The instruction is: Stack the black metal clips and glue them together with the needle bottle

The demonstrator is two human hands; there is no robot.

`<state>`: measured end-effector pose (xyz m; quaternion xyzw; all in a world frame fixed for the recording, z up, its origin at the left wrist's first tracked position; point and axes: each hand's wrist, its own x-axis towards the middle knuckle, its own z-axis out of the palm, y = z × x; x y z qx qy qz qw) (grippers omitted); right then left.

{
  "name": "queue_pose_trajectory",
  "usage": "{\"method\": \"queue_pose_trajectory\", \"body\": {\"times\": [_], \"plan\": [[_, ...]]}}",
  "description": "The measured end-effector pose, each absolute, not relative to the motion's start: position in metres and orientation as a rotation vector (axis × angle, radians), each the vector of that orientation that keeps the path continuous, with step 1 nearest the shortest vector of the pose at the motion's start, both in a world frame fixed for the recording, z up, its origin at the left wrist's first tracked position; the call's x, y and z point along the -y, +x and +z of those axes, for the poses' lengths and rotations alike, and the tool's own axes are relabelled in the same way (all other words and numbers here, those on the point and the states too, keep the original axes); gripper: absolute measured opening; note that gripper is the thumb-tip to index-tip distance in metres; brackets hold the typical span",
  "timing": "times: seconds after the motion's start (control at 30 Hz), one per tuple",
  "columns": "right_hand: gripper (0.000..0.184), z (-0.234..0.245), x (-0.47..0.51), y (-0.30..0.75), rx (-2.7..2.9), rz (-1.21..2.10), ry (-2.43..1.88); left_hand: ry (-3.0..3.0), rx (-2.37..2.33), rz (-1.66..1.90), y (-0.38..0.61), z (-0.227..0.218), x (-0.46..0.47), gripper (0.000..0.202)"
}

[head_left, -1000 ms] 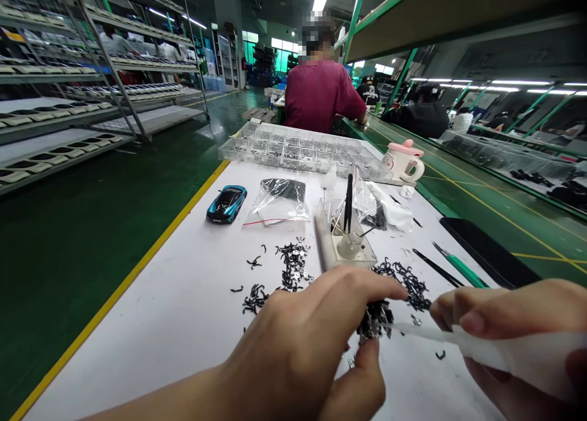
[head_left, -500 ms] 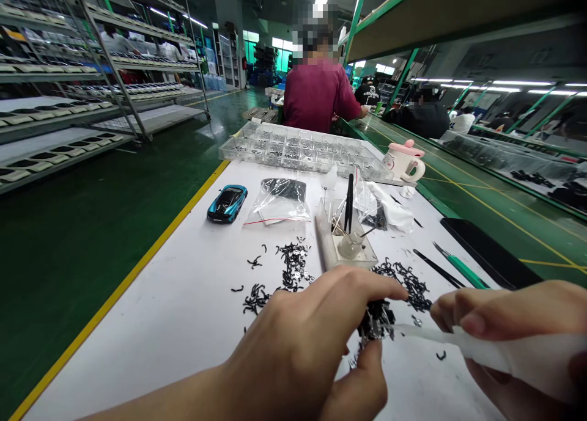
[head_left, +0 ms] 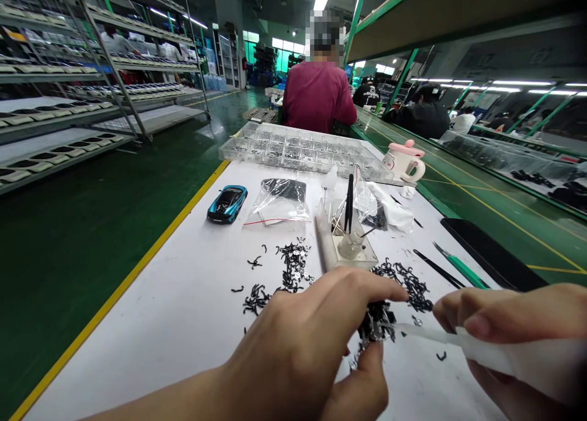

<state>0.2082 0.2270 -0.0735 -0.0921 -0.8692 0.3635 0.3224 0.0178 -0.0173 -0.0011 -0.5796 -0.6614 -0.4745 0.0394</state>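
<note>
Between the thumb and fingers of my left hand point(head_left: 312, 335) is a small black and silver part point(head_left: 378, 323), its underside partly hidden by the fingers. My right hand point(head_left: 504, 317) is closed around a white squeeze bottle point(head_left: 527, 357). The bottle's thin nozzle points left, and its tip meets or nearly meets the right side of the part. Behind my hands lie small black curved pieces point(head_left: 410, 286). Another heap of black pieces point(head_left: 293, 265), mixed with small silver ones, is farther left on the white tabletop point(head_left: 151, 311).
A tool holder point(head_left: 346, 250) with tweezers and sticks stands behind my hands. A blue toy car point(head_left: 227, 204), a clear bag point(head_left: 278, 201), a compartment tray point(head_left: 298, 152) and a mug point(head_left: 405, 162) are farther back. Green-handled tweezers point(head_left: 461, 265) and a black phone-like slab point(head_left: 490, 253) lie right.
My right hand and the bottle have shifted very slightly; my left hand keeps its hold. The person in front has brought an arm inward and moved their head a little to the right.
</note>
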Motion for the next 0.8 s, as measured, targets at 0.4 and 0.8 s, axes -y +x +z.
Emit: {"method": "queue_pose_trajectory", "body": {"times": [0.4,0.8], "plan": [[0.028,-0.062,-0.221,0.201,2.172,1.098,-0.186,-1.801,1.902,-1.472,0.018,-0.004,0.017,0.048],[0.029,-0.064,-0.218,0.199,2.14,1.033,-0.182,-1.784,1.997,-1.466,0.016,-0.005,0.018,0.048]]}}
